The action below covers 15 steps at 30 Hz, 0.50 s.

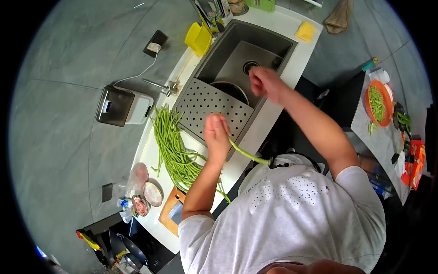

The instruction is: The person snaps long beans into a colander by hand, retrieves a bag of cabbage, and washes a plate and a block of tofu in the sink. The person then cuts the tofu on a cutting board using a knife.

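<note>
The beans (171, 146) were green against the white counter (301, 55). A yellow cloth (305, 31) coloured one corner, a tan board (168, 212) the near edge. Dark dots patterned the grey tray (195, 98) (in neat rows); dark speckles marked the pale grey shirt (273, 228). The basket (387, 119) was orange.

No text, label, brand, number or sign is legible. Small dark lettering is present on the light grey short-sleeved fabric T-shirt (278, 219); characters not readable. Pale markings are present on the red-orange glossy package (416, 160); characters not readable. A small lit display is present on the dark-fronted, white-sided box-shaped appliance (117, 107); reading not discernible.
</note>
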Tool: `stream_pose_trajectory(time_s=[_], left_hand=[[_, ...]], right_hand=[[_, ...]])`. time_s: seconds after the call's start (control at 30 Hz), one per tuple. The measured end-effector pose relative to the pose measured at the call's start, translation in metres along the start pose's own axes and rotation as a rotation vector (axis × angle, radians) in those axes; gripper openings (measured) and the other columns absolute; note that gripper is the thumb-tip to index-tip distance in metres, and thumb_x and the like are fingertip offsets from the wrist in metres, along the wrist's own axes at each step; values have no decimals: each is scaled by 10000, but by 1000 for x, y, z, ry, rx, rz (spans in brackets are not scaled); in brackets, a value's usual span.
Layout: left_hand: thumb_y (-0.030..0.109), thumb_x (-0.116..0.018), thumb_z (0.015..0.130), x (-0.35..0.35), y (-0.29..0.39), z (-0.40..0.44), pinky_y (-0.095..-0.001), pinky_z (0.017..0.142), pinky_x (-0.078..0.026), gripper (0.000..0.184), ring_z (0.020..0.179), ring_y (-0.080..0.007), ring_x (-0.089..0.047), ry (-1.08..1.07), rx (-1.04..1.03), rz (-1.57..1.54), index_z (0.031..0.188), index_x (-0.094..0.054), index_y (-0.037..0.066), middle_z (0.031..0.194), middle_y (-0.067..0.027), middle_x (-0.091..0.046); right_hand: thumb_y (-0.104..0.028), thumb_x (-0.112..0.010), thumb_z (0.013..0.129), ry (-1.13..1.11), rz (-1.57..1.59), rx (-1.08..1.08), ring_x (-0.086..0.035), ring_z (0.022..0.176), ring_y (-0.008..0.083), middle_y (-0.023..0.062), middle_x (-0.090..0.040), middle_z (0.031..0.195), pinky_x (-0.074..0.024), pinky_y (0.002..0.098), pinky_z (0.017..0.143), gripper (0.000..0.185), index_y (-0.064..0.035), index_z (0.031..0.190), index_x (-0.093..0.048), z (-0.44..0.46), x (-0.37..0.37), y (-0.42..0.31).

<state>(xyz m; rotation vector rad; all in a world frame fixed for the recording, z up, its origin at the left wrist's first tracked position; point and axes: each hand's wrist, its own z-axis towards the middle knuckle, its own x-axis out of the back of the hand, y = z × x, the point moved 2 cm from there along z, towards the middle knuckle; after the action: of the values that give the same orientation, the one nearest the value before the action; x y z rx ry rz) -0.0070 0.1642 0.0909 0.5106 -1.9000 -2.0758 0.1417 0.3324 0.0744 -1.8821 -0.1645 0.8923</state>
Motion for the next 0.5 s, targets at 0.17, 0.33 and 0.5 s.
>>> stream_pose_trajectory(time_s=[0.17,0.33,0.5], left_hand=[[259,-370,1002,18,1,24,-204,440,-330,265,491,-48,-366,210,-59,147,857,-477,64,602,20,-406],[257,-363,1002,22,-4,22,-204,438,-331,271,488,-49,-366,276,-115,311,858,-479,58,603,19,-408],[278,-341,1002,19,-15,23,-225,450,-319,233,487,-66,-326,426,-170,-22,917,-443,87,587,27,-358]], right_hand=[[-205,-515,913,89,-1703,572,-617,812,243,117,-646,931,-488,362,748,267,-16,1093,-571,8,32,17],[-239,-490,888,-433,-1114,-128,-598,665,295,136,-626,756,-489,383,642,230,-33,887,-595,-88,-54,13],[-165,-511,806,-377,-1418,246,-612,720,328,168,-585,676,-481,436,629,162,-5,792,-530,-98,-45,60]])
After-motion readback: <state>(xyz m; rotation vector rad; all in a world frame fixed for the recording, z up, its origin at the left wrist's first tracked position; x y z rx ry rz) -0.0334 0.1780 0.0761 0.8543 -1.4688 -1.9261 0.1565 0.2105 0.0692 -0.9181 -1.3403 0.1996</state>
